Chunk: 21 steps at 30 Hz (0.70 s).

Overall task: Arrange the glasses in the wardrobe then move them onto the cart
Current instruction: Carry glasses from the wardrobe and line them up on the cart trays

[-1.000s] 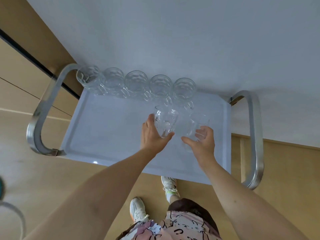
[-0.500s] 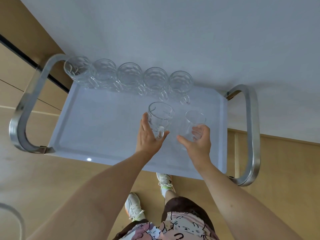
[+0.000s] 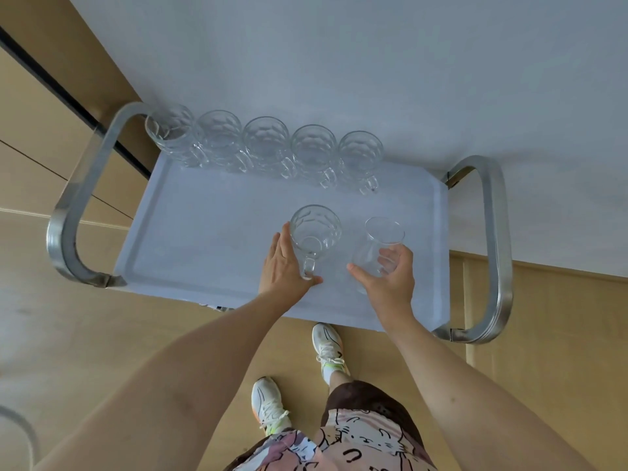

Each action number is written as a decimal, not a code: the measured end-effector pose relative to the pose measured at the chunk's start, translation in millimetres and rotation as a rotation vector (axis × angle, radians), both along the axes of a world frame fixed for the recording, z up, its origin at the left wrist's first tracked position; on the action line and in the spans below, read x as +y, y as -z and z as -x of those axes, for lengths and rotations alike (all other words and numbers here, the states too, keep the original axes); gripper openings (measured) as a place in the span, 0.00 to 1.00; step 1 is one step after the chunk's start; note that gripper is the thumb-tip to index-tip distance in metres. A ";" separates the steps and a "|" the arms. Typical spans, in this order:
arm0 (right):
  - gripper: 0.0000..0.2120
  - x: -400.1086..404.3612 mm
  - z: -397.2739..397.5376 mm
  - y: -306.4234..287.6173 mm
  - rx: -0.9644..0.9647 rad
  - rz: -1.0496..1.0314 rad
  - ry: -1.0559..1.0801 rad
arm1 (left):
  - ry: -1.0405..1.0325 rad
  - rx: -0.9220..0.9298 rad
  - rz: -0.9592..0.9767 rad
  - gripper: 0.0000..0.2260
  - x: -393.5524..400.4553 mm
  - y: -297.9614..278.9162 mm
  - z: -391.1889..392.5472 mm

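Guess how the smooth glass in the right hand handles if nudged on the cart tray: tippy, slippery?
The smooth glass looks thin-walled and clear, so probably fragile and light. Its waisted shape with no handle suggests it could slip in the right hand. It seems tilted now; on the slick tray it may slide or tip.

left hand (image 3: 283, 266) grips mug (image 3: 314, 232) | right hand (image 3: 390, 280) grips glass (image 3: 379, 249) | cart (image 3: 210, 232)

Clear faceted mugs (image 3: 265, 144); white cart tray (image 3: 204, 239); silver handles (image 3: 492, 246); white sneakers (image 3: 268, 402).
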State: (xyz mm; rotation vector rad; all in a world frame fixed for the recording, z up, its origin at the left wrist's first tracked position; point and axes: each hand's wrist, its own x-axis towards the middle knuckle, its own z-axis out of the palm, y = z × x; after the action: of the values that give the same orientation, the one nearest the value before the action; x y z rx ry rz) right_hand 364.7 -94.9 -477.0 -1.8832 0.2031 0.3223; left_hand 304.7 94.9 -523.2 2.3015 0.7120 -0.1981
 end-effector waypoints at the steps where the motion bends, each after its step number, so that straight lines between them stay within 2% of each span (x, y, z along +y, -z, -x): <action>1: 0.36 -1.3 3.2 -0.5 -0.004 0.002 0.004 | 0.005 0.022 0.000 0.62 1.7 -0.3 2.6; 6: 0.36 -5.6 16.9 -3.5 -0.017 0.008 0.025 | 0.076 -0.017 -0.005 0.47 20.7 -17.1 9.5; 11: 0.36 -8.8 23.6 -8.7 -0.030 0.016 0.021 | 0.120 -0.073 -0.028 0.46 47.8 -50.2 -3.1; 16: 0.36 -8.5 23.6 -11.4 -0.020 0.008 0.039 | 0.480 -0.050 -0.168 0.53 51.4 -87.6 -36.0; 19: 0.36 -10.3 21.2 -11.7 -0.025 0.007 0.049 | 0.720 0.065 -0.263 0.51 44.6 -102.5 -55.9; 21: 0.36 -12.0 18.2 -12.8 -0.029 0.008 0.056 | 0.800 0.143 -0.301 0.49 40.5 -106.4 -62.8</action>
State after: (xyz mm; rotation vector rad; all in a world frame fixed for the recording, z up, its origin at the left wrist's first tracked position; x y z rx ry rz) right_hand 346.4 -106.9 -464.2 -1.8854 0.2367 0.2563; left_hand 367.5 135.4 -416.8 2.7723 -0.1710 -0.6586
